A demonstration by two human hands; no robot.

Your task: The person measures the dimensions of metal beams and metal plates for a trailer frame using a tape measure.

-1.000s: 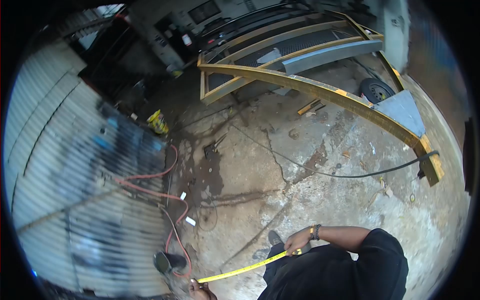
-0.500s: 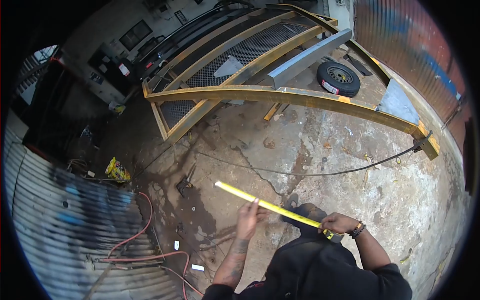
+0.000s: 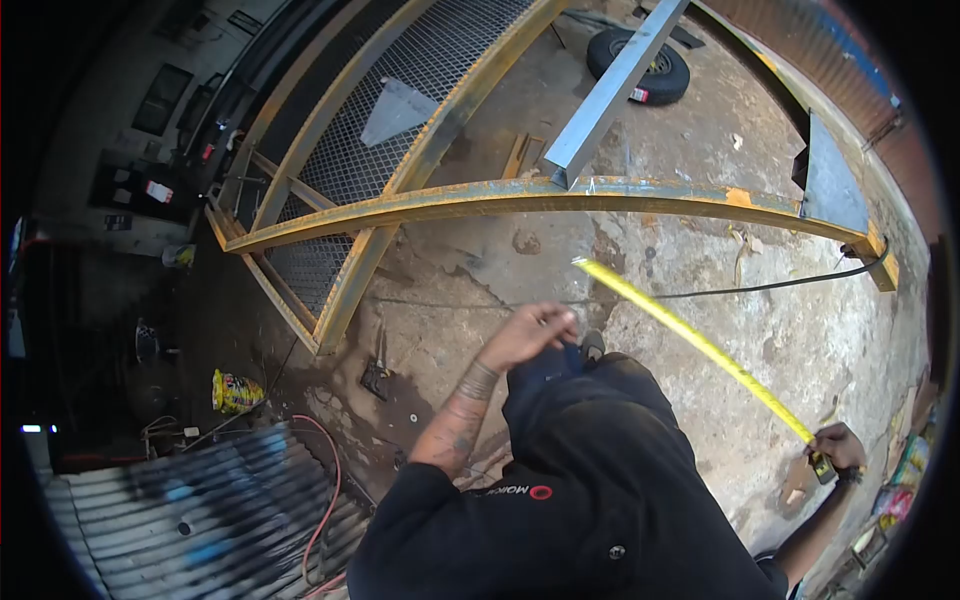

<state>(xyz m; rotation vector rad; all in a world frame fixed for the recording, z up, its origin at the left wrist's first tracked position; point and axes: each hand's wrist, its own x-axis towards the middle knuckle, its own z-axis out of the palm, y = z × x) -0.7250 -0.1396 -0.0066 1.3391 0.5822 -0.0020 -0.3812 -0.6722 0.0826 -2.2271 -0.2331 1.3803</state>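
Note:
My right hand is closed around the case of a tape measure, low at the right. From the case a long yellow blade reaches up and left, its tip free in the air just below the long rusty steel beam. My left hand is in front of my body, apart from the blade, with loosely bent fingers and nothing visible in them. Above the tape, a grey steel channel rests with its near end on the beam. A triangular plate sits near the beam's right end.
A wheel lies on the floor behind the beam. Another triangular plate is on the frame's mesh. A black cable crosses the concrete. Corrugated sheet, a red hose and a yellow container are at the left.
My left hand has let go of the blade. My right hand has moved out to the right with the tape measure. The view has turned and come nearer to the beam.

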